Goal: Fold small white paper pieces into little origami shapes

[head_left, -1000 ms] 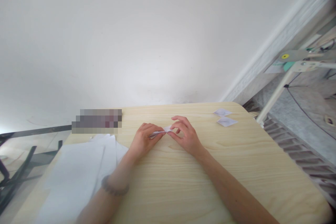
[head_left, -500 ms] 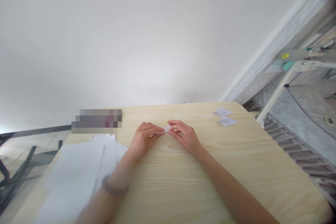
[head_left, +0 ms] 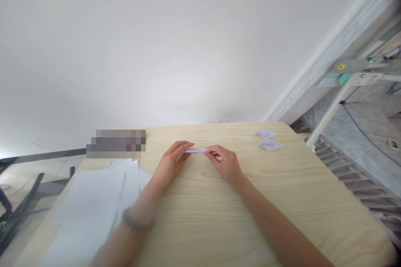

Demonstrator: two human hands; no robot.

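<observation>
A narrow folded strip of white paper (head_left: pixel 196 150) spans the gap between my two hands, above the middle of the wooden table. My left hand (head_left: pixel 174 159) pinches its left end, thumb below and fingers over the top. At the other end, the thumb and fingertips of my right hand (head_left: pixel 224 162) close on the paper. Both ends are partly hidden by the fingers. To the right lie two folded paper pieces with pointed ends, the nearer one (head_left: pixel 271 145) just in front of the farther one (head_left: pixel 265 133).
Loose white sheets (head_left: pixel 90 196) overlap on the left side of the table (head_left: pixel 200 225). Behind them is a blurred-out item (head_left: pixel 117 144). A white wall (head_left: pixel 188 50) rises at the table's far edge. A pale metal frame (head_left: pixel 332 108) stands off to the right.
My hands have spread slightly apart along the folded paper, and more of its length now shows between them. The paper pieces on the right have stayed in place.
</observation>
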